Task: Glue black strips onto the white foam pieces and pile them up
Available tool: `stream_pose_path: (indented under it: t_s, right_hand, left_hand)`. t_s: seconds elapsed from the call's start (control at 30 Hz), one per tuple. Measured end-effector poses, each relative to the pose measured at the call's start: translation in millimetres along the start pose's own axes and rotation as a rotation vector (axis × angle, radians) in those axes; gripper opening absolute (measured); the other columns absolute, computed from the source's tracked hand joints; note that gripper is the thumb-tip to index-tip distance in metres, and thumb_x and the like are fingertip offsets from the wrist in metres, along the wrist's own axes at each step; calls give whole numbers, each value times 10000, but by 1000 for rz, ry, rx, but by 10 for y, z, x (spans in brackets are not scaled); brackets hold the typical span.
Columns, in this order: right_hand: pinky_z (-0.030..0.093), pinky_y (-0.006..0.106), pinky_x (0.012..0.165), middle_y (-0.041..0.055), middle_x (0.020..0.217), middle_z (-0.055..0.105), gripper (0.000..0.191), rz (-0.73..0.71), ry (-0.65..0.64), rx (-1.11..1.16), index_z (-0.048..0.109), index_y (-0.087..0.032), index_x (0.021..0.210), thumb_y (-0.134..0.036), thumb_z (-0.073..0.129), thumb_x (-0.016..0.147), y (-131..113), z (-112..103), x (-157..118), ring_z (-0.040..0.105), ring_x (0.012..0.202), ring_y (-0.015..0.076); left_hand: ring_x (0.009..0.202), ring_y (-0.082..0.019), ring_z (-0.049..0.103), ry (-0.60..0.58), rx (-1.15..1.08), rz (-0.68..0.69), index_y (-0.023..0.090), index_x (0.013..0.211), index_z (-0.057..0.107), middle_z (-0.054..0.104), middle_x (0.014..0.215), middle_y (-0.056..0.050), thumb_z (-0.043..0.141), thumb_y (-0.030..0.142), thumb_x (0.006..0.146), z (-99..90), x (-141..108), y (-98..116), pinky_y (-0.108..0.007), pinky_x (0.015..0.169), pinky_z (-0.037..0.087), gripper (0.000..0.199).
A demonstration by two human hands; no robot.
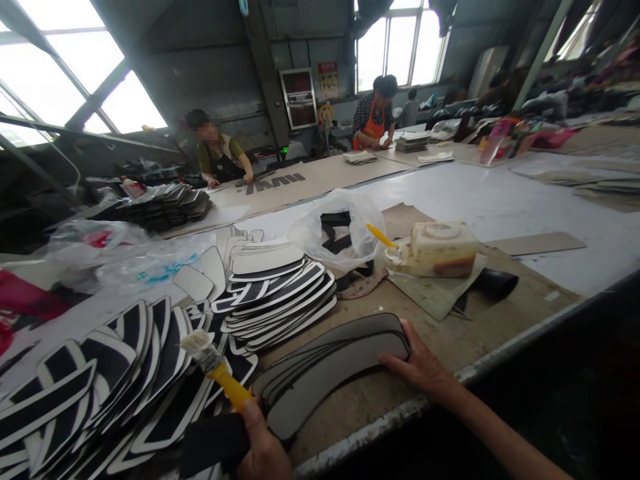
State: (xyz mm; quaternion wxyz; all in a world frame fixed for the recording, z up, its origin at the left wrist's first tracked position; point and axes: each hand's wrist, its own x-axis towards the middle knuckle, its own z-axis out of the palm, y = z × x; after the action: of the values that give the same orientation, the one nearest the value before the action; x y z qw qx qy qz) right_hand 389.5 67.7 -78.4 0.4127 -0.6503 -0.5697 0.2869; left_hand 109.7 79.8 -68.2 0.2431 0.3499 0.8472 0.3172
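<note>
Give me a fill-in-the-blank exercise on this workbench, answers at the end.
The left hand holds a brush with a ____ handle.
The right hand has its ____ on top of the curved grey pieces.
The black pieces piled on the left have ____ borders.
Across the table, the person in the dotted top wears an ____ apron.

Missing words: yellow; thumb; white; orange.

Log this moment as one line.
left hand: holding yellow-handled brush | right hand: gripping right end of grey curved pieces | nearby: white-edged black pieces, plastic container
</note>
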Motion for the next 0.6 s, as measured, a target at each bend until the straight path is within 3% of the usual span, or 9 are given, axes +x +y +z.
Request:
stream_pose_path:
  t_s: [0.1, 0.23, 0.33, 0.4, 0.47, 0.6]
  right_hand:
    - [444, 356, 916, 112, 1163, 550, 577, 7, 27, -22, 318, -200, 1239, -430, 571, 774, 44, 24, -80, 552, 1057, 254]
    - [431, 378, 927, 126, 1172, 571, 615, 36, -8, -30, 340, -184, 1277, -439, 558, 762, 74, 23, -160, 545, 1085, 277]
    - [434, 387, 913, 144, 1161, 573, 681, 161, 58, -20, 390, -150, 1249, -515, 586, 709, -6, 15, -165, 543, 1078, 298]
    - [456, 372, 858, 118, 1062, 607, 621, 211, 128, 25, 448, -158, 1169, -574, 551, 720, -117, 7, -126, 573, 998, 284]
    - [461, 343, 802, 76, 948, 620, 527, 191, 196, 71, 497, -182, 1068, -605, 499, 754, -251, -4, -62, 584, 911, 256]
    - [425, 292, 752, 29, 825, 598, 424, 125, 312, 90, 559, -203, 875, -608, 468, 789, -479, -21, 61, 559, 818, 214]
  left_hand:
    - [651, -377, 630, -101, 70, -155, 8, 956, 674, 585, 491, -157, 358, 571, 801, -37, 60, 51, -497, 670, 503, 664]
    - [712, -334, 641, -119, 0, -112, 69, 980, 680, 608, 543, -131, 328, 601, 814, -118, 37, 194, -434, 694, 504, 659]
    - [807, -297, 643, -86, -46, -94, 94, 1051, 657, 657, 679, -130, 333, 583, 830, -148, -55, 297, -389, 742, 499, 627]
    - [803, -296, 641, -49, -60, -111, 79, 1025, 665, 664, 699, -141, 361, 564, 831, -133, -122, 335, -392, 741, 501, 605]
    - [814, -304, 638, 3, -88, -86, 65, 981, 676, 670, 724, -157, 382, 541, 831, -91, -173, 334, -400, 735, 506, 580]
    - [946, -292, 619, 112, -189, 109, 77, 1032, 649, 679, 897, -162, 371, 499, 852, 28, -190, 218, -368, 777, 512, 536]
